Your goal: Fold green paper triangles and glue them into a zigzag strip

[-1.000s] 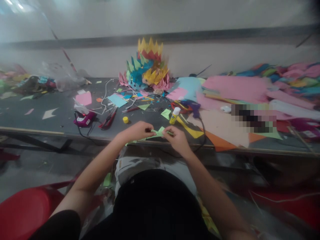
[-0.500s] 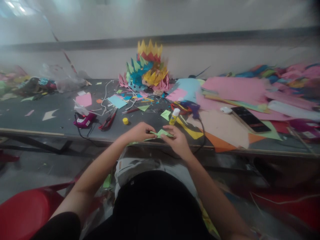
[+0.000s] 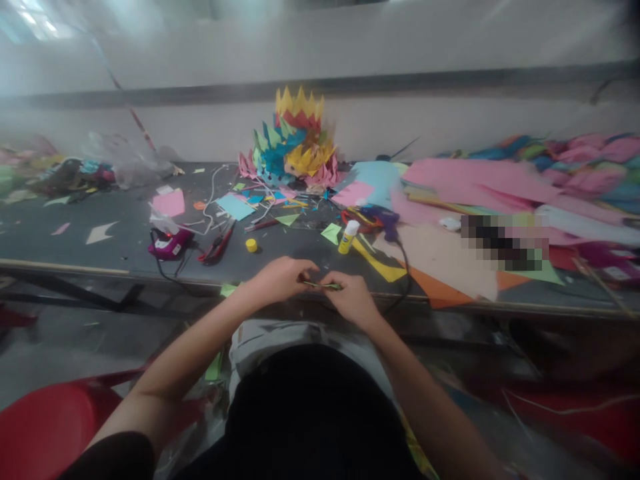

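Observation:
At the table's front edge, my left hand (image 3: 286, 279) and my right hand (image 3: 351, 295) pinch a piece of green paper (image 3: 316, 285) between them. It is seen nearly edge-on, and the fingers hide much of it. An uncapped glue stick (image 3: 349, 237) stands just beyond my right hand, with a green paper square (image 3: 331, 233) beside it. Its yellow cap (image 3: 251, 246) lies beyond my left hand. Further left are red-handled pliers or scissors (image 3: 217, 245); their exact kind is unclear.
A folded-paper model (image 3: 295, 143) with yellow, red, blue and green points stands at the back. Coloured sheets (image 3: 475, 180) cover the right side. A purple device with a cord (image 3: 171, 245) sits at left, paper scraps (image 3: 235, 205) mid-table, and a red stool (image 3: 55, 433) lower left.
Both hands have come slightly closer to my body with the green paper. The paper has turned from showing its flat face to nearly edge-on.

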Demonstrator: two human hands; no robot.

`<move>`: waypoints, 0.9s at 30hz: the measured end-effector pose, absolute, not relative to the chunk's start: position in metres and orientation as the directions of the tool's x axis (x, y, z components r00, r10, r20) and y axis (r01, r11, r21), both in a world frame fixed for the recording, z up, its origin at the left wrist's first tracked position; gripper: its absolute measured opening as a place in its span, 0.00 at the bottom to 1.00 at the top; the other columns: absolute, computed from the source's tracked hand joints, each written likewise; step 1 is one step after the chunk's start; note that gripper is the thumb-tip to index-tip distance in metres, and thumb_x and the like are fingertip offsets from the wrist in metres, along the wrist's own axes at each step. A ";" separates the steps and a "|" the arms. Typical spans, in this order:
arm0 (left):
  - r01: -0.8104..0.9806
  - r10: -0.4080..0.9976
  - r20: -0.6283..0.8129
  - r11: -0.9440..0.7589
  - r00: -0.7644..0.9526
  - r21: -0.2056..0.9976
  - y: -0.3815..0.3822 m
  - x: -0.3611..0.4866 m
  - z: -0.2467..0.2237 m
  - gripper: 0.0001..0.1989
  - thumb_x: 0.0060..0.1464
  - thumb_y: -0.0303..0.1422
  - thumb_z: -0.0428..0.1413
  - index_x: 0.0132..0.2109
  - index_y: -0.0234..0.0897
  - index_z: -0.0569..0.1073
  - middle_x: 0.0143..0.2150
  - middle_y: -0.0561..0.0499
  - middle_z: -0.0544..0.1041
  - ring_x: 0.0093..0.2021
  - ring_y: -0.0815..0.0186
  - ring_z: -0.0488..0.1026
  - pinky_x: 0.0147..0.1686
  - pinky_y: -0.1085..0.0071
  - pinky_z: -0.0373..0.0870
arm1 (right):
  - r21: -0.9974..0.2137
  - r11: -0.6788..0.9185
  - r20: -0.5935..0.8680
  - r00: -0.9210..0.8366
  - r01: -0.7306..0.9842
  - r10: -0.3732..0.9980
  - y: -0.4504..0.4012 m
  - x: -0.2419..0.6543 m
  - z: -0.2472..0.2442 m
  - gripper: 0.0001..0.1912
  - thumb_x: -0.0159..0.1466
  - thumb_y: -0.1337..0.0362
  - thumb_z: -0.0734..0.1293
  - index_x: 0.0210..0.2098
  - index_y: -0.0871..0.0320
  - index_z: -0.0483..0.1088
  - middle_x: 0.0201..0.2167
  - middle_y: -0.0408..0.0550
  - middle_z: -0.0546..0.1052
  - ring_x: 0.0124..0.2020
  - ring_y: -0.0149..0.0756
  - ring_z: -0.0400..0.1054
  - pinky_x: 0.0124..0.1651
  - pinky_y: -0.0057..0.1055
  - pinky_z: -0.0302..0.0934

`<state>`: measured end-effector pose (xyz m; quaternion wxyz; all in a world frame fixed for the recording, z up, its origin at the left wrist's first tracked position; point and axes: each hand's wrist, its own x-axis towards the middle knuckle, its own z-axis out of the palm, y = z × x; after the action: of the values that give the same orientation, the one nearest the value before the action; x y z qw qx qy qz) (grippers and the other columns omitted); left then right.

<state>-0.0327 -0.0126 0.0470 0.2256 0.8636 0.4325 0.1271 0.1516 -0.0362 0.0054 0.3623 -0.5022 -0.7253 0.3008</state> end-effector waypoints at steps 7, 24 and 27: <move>0.754 0.784 0.013 -0.601 0.621 0.263 -0.013 -0.032 0.049 0.10 0.51 0.31 0.52 0.35 0.43 0.79 0.29 0.49 0.79 0.31 0.63 0.74 0.38 0.69 0.66 | -0.825 0.302 0.225 -0.212 0.478 0.951 -0.041 0.146 0.003 0.07 0.55 0.64 0.64 0.29 0.55 0.74 0.24 0.42 0.77 0.26 0.33 0.68 0.31 0.27 0.59; 0.759 0.767 0.009 -0.637 0.642 0.134 0.020 -0.036 0.063 0.10 0.50 0.32 0.55 0.39 0.41 0.77 0.33 0.47 0.78 0.38 0.60 0.73 0.43 0.67 0.65 | -0.984 0.097 0.079 -0.119 0.150 0.990 -0.021 0.145 -0.022 0.08 0.53 0.58 0.66 0.28 0.57 0.71 0.25 0.46 0.77 0.28 0.37 0.73 0.32 0.33 0.68; 0.762 0.777 0.003 -0.617 0.629 0.198 0.022 -0.040 0.057 0.12 0.50 0.34 0.55 0.42 0.40 0.76 0.35 0.46 0.78 0.39 0.57 0.73 0.39 0.66 0.65 | -0.996 0.047 0.036 -0.144 0.074 0.989 -0.019 0.142 -0.022 0.13 0.51 0.55 0.68 0.31 0.57 0.70 0.27 0.47 0.77 0.27 0.36 0.72 0.32 0.33 0.69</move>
<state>-0.0396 0.0224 0.0568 0.0894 0.8981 0.4284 0.0441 0.1422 -0.0189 -0.0218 0.4536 -0.4712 -0.5637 0.5044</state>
